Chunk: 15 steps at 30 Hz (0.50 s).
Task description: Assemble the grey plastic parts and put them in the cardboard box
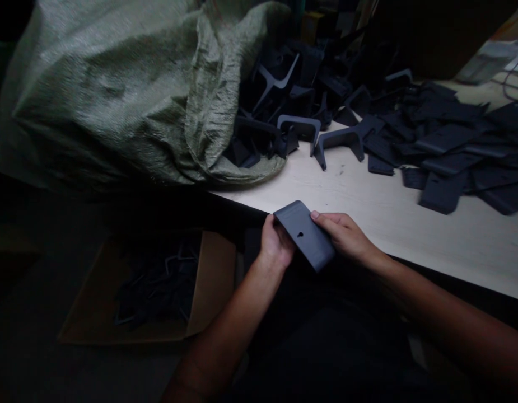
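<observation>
Between my two hands, just off the table's front edge, is a dark grey plastic bracket with a keyhole-shaped hole in its flat face. My left hand grips its left side, the fingers partly hidden behind it. My right hand pinches the upper right edge, thumb on the face. Beyond my hands, similar U-shaped brackets spill from the mouth of a woven sack onto the table. A heap of the same dark parts lies at the right.
The pale table has its front edge running diagonally past my hands. Below on the left stands an open cardboard box with several dark brackets inside. A cable lies at the far right.
</observation>
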Each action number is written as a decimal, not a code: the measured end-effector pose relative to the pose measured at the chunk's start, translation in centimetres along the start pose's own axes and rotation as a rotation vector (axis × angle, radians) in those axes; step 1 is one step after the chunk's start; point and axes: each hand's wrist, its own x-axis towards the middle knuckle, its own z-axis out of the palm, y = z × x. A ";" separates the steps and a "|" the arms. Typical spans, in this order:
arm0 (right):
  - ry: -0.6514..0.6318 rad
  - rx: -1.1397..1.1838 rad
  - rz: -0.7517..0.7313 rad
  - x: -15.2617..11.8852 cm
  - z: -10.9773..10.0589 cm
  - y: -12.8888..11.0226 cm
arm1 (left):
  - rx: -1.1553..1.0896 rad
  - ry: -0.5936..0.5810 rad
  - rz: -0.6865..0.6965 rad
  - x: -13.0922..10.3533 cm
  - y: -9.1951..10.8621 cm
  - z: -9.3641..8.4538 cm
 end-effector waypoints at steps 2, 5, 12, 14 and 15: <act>-0.008 0.032 0.015 0.1 -1.1 -0.2 | 0.006 0.032 -0.038 -0.2 -0.6 0.5; -0.049 0.024 0.003 0.1 -2.6 -0.5 | 0.040 0.045 -0.060 -0.5 -0.9 1.0; -0.323 -0.162 -0.135 0.8 -5.7 -1.8 | 0.163 -0.009 0.096 -2.1 1.1 1.3; -0.412 -0.168 -0.175 1.6 -6.1 -2.1 | 0.204 -0.034 0.229 -2.6 1.7 1.3; -0.449 -0.164 -0.190 2.1 -6.2 -2.2 | 0.222 -0.041 0.306 -2.9 1.9 1.2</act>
